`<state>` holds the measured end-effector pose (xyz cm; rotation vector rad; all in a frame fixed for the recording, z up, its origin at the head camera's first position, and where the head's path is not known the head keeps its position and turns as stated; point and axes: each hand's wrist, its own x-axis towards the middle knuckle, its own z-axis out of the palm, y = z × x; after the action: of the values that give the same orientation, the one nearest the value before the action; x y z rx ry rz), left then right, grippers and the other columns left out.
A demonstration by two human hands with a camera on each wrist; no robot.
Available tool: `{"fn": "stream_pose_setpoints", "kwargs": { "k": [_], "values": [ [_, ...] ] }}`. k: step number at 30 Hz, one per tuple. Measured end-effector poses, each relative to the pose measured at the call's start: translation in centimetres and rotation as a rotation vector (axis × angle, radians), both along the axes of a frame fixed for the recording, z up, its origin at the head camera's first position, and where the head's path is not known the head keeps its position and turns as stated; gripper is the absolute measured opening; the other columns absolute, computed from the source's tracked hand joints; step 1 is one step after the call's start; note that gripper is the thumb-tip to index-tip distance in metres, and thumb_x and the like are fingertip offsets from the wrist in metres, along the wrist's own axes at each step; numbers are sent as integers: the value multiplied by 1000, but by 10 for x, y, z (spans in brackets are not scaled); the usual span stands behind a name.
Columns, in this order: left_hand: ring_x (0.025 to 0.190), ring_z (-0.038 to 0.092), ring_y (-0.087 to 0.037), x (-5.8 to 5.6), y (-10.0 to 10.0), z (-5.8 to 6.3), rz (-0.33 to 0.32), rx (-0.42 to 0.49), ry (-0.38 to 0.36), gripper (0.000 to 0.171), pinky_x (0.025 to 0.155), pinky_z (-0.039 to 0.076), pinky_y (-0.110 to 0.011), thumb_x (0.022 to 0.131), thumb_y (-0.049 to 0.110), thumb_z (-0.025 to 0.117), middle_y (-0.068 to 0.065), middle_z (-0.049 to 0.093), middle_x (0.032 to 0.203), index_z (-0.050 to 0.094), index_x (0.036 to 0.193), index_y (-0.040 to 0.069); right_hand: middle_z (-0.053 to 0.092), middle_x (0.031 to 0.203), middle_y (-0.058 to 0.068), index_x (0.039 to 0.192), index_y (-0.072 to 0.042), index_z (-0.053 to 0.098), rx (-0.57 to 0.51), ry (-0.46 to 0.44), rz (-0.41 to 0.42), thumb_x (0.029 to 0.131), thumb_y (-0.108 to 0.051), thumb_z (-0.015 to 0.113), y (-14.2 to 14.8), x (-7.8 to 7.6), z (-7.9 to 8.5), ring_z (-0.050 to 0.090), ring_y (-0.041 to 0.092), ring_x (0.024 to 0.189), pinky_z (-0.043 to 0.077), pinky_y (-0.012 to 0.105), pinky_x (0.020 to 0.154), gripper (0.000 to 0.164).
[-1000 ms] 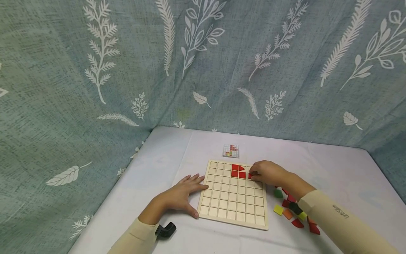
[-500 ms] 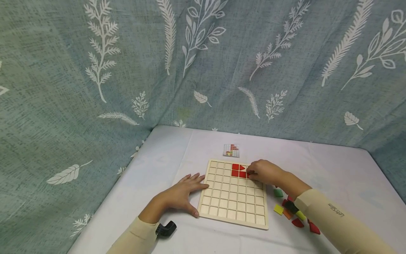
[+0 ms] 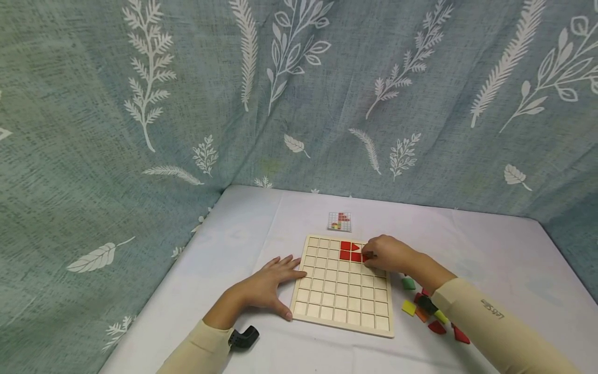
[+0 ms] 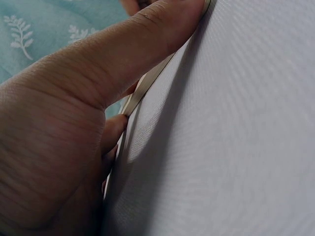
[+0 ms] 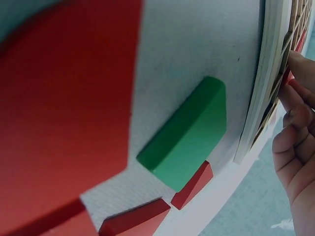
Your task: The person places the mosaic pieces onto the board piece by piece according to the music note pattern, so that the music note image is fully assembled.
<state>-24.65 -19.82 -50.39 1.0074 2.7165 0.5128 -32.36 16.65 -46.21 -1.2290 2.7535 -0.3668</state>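
The left hand [image 3: 268,285] lies spread against the board's [image 3: 341,291] left edge. The right hand [image 3: 390,253] pinches a red piece [image 3: 366,258], mostly finger-hidden, closer to the red row [image 3: 356,257] leftward than a second ago. The right sleeve [image 3: 495,311] partly covers loose pieces [image 3: 437,327].

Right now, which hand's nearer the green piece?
Right: the right hand is beyond the green piece, over the board; the left hand is across the board, at its left edge.

"LetsSlim" lettering [image 3: 492,309] on right sleeve [image 3: 502,327]
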Motion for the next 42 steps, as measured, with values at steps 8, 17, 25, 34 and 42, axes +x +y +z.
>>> {"fn": "stream_pose_setpoints", "kwargs": {
  "k": [8,17,25,34,42],
  "values": [
    [148,7,-22,1,0,2,-4,23,-9,111,118,3,-46,55,80,72,1,18,161,43,149,27,68,100,-2,109,-9,72,4,-17,-38,87,-23,75,-1,2,0,64,14,93,53,34,80,26],
    [148,7,-21,1,0,1,-8,22,-5,112,118,3,-45,55,81,71,1,17,161,42,149,27,67,105,0,113,-9,71,-18,-40,-43,88,-23,74,2,3,1,63,17,97,52,37,82,28],
    [148,7,-20,2,0,1,-2,15,-6,112,118,3,-45,55,82,70,2,17,161,42,149,28,67,101,-3,110,-9,72,-30,-30,-56,88,-23,74,12,1,1,63,15,93,53,36,79,27],
    [147,8,-23,4,1,5,-7,25,-3,110,117,5,-47,56,78,74,0,18,161,43,148,26,66,99,-5,110,-9,72,-25,-53,-112,88,-20,73,31,11,4,62,14,91,53,34,76,25],
    [147,8,-24,3,1,4,-8,25,1,111,117,4,-48,56,80,72,-1,18,161,43,148,25,66,95,-6,109,-10,73,-24,-66,-178,88,-16,73,52,21,11,57,7,78,52,27,67,22]
  ]
}}
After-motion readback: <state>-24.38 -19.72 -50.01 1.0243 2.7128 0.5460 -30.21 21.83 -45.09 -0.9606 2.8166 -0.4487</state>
